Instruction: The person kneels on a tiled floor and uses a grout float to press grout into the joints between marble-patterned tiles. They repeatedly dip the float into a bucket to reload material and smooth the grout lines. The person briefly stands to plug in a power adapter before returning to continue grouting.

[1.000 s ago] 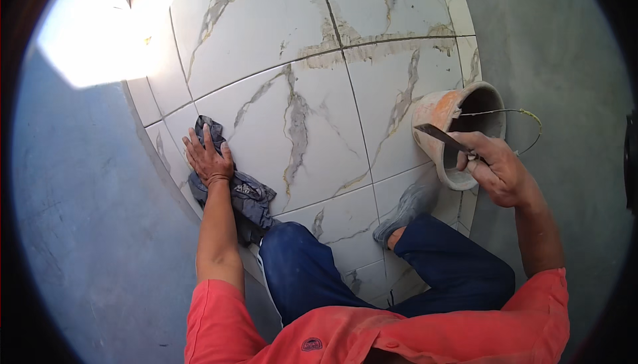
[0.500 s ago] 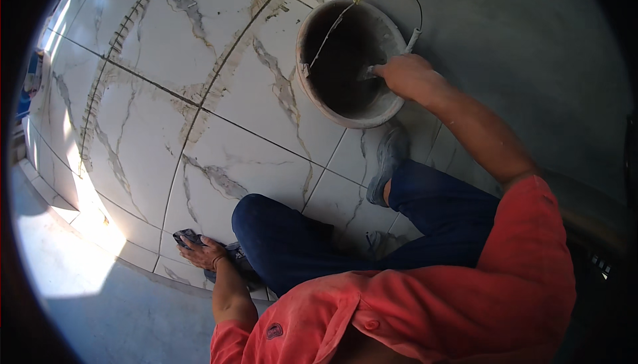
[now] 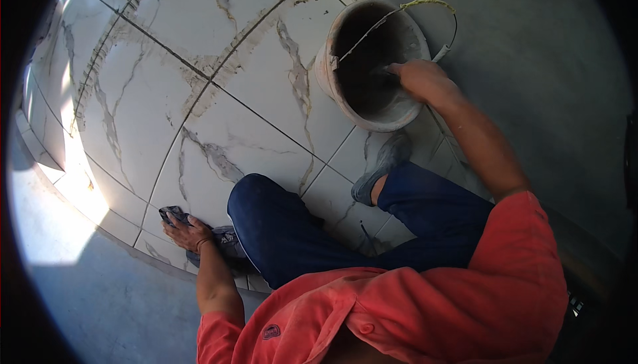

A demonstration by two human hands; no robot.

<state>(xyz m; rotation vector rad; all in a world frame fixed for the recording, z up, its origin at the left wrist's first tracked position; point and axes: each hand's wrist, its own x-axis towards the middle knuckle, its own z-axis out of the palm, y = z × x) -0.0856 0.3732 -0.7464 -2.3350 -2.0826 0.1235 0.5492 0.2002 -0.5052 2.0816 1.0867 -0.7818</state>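
Observation:
At the upper middle stands a round, grey-stained bucket [image 3: 330, 88] with a wire handle [image 3: 428, 1], its inside dark. My right hand [image 3: 423, 81] reaches over its right side, fingers curled closed inside the mouth. A small pale tip shows at those fingers; what they hold is too dim to tell. At the lower left my left hand [image 3: 188, 231] lies palm down, fingers spread, over a dark, crumpled-looking thing [image 3: 173, 214] close to the floor. Whether that is cloth or part of a shoe I cannot tell.
White grey-veined tiles [image 3: 259, 141] cover the floor, with dark joints and smeared grey residue along several of them. My bent knees [image 3: 266, 224] and a grey shoe [image 3: 382, 168] are close below the bucket. Smooth grey surface lies to the right; sunlight [image 3: 83, 184] falls at the left.
The whole view has shifted and turned slightly. The bucket and my right hand appear farther right, with more of the bucket's left wall showing. My left hand stays on the dark thing.

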